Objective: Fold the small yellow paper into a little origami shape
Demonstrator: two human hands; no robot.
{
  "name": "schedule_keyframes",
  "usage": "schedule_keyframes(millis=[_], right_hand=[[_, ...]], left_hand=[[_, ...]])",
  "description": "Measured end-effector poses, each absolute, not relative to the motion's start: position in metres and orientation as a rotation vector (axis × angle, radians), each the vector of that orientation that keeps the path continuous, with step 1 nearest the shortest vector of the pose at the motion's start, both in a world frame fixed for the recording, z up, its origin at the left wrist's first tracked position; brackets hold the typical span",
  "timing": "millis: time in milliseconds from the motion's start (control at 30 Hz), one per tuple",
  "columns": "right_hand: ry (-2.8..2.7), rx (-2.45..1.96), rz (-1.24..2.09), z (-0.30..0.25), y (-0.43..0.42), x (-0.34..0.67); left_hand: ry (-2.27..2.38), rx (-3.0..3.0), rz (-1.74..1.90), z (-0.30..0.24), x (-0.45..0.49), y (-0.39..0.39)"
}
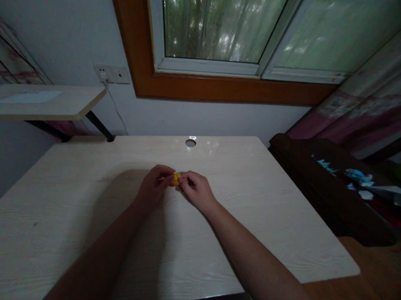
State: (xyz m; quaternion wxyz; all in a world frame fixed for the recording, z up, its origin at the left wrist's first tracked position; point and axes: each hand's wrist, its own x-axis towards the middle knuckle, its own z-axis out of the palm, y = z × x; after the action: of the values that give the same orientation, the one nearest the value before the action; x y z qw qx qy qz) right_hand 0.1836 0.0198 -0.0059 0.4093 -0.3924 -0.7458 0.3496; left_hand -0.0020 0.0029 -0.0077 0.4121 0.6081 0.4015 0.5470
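Observation:
A small yellow object (176, 179) sits between my two hands, over the middle of the pale wood-grain desk (250, 225). It is too small and too covered by fingers to name its kind. My left hand (155, 183) pinches it from the left with thumb and fingertips. From the right, the thumb and fingers of my right hand (197, 189) grip its other side. Both forearms reach in from the lower edge of the view, and a shadow falls on the desk to the left.
A round cable hole (190, 143) lies near the desk's back edge. At the left stands a raised shelf (53, 109) on black legs, bearing a white sheet (30, 96). A cord hangs from the wall socket (112, 74). Dark furniture (320, 193) stands beyond the right edge.

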Motion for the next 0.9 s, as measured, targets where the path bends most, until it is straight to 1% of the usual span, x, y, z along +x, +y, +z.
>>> schedule_keyframes(millis=[467, 900], right_hand=[[-1.868, -0.987, 0.735, -0.0050, 0.0205, 0.1831], [-1.838, -0.960, 0.714, -0.0052, 0.0199, 0.1836]], left_hand=[[1.019, 1.510, 1.422, -0.0126, -0.0047, 0.0081], [1.043, 1.534, 1.452, -0.0150, -0.0094, 0.0079]])
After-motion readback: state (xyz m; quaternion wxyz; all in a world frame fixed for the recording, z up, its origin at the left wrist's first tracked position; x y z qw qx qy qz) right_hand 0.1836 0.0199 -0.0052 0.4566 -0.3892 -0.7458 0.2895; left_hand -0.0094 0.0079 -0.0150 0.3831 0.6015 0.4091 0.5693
